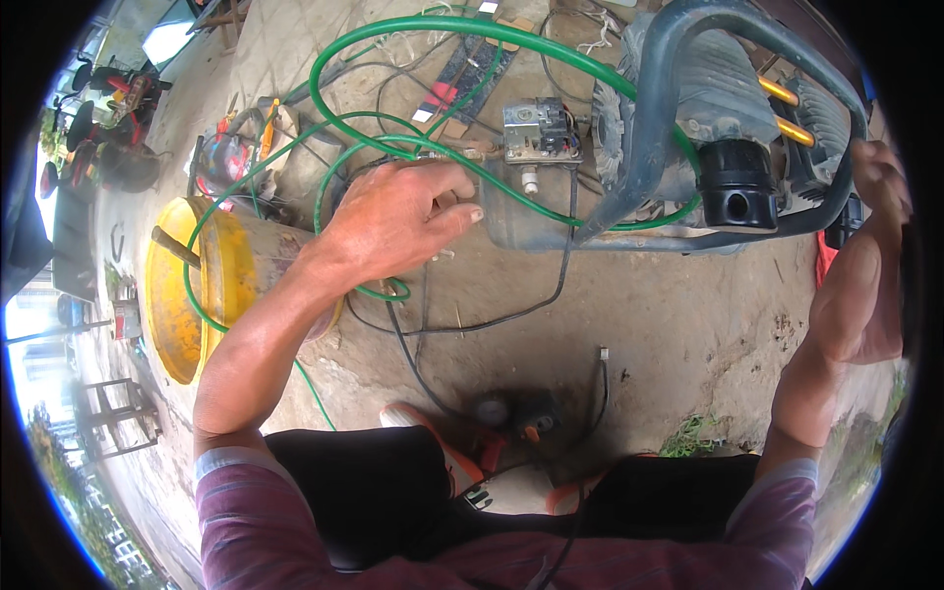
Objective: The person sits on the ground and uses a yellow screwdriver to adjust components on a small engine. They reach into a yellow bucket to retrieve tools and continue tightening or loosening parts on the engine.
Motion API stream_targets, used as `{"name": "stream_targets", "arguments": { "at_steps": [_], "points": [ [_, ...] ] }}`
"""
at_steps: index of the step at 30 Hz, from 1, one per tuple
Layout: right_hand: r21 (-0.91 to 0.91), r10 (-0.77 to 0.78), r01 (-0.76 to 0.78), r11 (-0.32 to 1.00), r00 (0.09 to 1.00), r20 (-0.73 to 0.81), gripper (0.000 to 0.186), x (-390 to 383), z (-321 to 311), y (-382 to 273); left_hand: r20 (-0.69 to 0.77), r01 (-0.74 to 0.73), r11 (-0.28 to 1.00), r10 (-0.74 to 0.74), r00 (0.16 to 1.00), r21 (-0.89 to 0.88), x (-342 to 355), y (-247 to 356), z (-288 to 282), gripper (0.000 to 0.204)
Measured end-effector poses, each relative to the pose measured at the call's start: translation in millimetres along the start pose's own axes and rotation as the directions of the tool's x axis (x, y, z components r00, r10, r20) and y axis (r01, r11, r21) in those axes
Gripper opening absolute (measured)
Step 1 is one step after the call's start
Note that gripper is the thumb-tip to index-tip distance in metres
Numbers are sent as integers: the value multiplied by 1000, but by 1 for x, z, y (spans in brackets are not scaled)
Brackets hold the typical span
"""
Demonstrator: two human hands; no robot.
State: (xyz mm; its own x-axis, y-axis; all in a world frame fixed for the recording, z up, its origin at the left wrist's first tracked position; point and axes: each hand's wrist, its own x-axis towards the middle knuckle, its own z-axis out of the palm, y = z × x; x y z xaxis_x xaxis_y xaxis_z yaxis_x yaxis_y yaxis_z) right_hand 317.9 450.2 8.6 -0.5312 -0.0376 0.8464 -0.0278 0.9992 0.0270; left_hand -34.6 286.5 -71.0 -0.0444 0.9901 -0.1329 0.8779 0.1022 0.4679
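Observation:
My left hand (pixel 398 216) is over the tank (pixel 526 221) of an air compressor (pixel 698 79), its fingers curled beside brass fittings and looped green hose (pixel 492 32); what they hold is hidden. A metal pressure switch box (pixel 531 128) with black cables sits just right of it. My right hand (pixel 865 256) is at the far right by the dark tubular frame (pixel 831 93), fingers bent round something I cannot make out. The compressor has a black cylindrical part (pixel 737 187) and two yellow tubes (pixel 792 128).
A yellow bucket (pixel 172 305) lies on its side at left, near a clutter of tools (pixel 221 162). Red and black machinery (pixel 113 118) and a stool (pixel 123 423) stand farther left. Cables cross the concrete floor (pixel 678 324); small dark objects (pixel 531 413) lie by my feet.

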Motion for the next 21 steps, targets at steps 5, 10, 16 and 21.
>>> {"name": "stream_targets", "arguments": {
  "at_steps": [5,10,16,21],
  "points": [
    [271,11,-31,962,997,76,26,-6,43,-48,35,59,997,-57,998,-52,-33,-3,-27,28],
    [356,-22,-2,934,998,64,16,-1,86,-61,-170,91,983,-119,978,-162,-94,-22,-57,24],
    [399,-40,-17,917,990,133,15,1,91,-59,-586,239,957,-290,757,-165,-186,-58,-75,17],
    [414,-50,-35,910,980,191,25,-11,97,-64,-726,414,910,-303,618,-28,-213,-84,-73,24]
  ]
}}
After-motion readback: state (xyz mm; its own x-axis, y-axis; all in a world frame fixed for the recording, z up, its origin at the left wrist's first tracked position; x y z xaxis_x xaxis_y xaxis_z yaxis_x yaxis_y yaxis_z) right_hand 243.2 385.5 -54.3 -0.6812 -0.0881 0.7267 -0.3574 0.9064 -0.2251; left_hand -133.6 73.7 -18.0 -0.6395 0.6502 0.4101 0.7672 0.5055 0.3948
